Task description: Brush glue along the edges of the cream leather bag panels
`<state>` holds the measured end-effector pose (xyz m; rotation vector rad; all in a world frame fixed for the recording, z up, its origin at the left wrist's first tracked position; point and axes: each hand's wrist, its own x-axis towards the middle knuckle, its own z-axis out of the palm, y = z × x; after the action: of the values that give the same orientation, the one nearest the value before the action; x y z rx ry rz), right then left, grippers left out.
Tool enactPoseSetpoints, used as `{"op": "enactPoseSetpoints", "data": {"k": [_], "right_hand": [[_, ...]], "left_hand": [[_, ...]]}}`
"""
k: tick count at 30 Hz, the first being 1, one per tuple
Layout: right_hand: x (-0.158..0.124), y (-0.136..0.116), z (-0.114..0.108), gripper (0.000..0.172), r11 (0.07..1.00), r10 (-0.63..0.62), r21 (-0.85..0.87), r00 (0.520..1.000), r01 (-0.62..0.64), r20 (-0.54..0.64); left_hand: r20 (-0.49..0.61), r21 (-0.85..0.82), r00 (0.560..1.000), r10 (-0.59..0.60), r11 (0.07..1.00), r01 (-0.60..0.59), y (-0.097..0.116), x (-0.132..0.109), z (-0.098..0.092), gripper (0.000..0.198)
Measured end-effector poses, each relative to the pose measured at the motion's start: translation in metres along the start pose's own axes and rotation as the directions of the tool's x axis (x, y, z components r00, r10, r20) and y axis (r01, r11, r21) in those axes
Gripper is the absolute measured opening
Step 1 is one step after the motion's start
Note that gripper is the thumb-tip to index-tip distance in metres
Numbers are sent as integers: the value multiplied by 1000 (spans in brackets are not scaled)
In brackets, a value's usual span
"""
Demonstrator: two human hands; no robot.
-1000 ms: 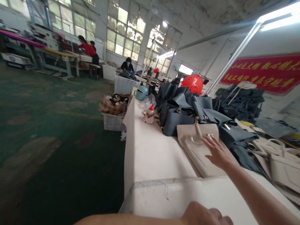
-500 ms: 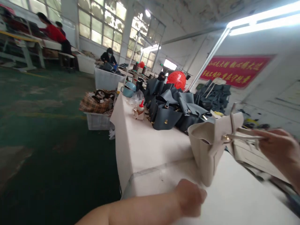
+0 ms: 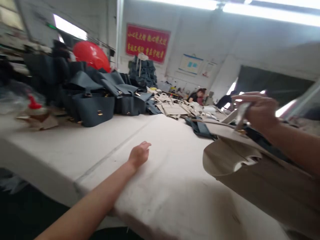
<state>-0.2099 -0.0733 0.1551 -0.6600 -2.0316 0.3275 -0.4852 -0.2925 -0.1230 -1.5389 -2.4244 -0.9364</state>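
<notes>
At the right, my right hand is closed on the light strap of a beige handbag. The bag is tilted over the near right part of the table, and its mouth gapes toward the left. Inside the mouth a pale shape shows, too blurred to name. My left hand is at the middle of the white-covered table, apart from the bag. Its fingers are loosely bent, a fingertip points forward, and no object shows in it.
Dark blue handbags stand grouped at the left, beside a red-capped bottle. Beige bag pieces are heaped farther back, with a dark blue piece nearer. A large red round object rises behind. People sit at the far end.
My view has swung to the right. The beige handbag has tipped from upright onto a slant, still held by my right hand. My left hand has moved forward over the table, its fingers looser.
</notes>
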Motion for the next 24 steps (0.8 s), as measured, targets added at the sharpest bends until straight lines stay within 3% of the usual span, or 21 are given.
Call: {"op": "enactPoseSetpoints", "data": {"k": [3,7,10,13,16,17,18,20,21,22,24], "right_hand": [[-49,17,14,19,990,17,-138,999,-21,-29],[-109,27,58,18,961,177,-237,976,-143,125],[-136,15,78,52,958,251,-216,916,-188,312],[-157,-4,55,79,985,171,-100,905,-143,389],[-191,-8,-8,75,966,153,153,934,-210,322],[-207,-5,-33,73,858,203,413,939,-307,278],[-226,0,-58,74,676,287,630,924,-382,253],[-268,11,-102,71,293,483,846,832,-446,271],[-290,15,-120,68,164,565,891,781,-424,267],[-313,19,-134,65,78,633,918,730,-390,256],[-352,24,-151,62,2,727,948,651,-317,216]], "left_hand": [[-13,34,1000,22,999,-22,-4,4,4,37],[-26,34,997,70,997,-69,-12,6,9,37],[-80,28,995,55,998,-53,-18,7,8,37],[-152,59,988,-2,998,11,-23,9,2,36],[-247,76,965,-83,992,105,-25,9,-10,37],[-293,77,950,-106,988,134,-24,7,-14,38],[-345,76,931,-116,986,151,-21,4,-19,38],[-471,75,877,-97,986,149,-8,-6,-29,37],[-533,74,843,-67,989,125,3,-13,-33,35],[-597,69,802,-33,993,93,16,-21,-36,31],[-651,47,758,33,999,-3,50,-38,-42,24]]}}
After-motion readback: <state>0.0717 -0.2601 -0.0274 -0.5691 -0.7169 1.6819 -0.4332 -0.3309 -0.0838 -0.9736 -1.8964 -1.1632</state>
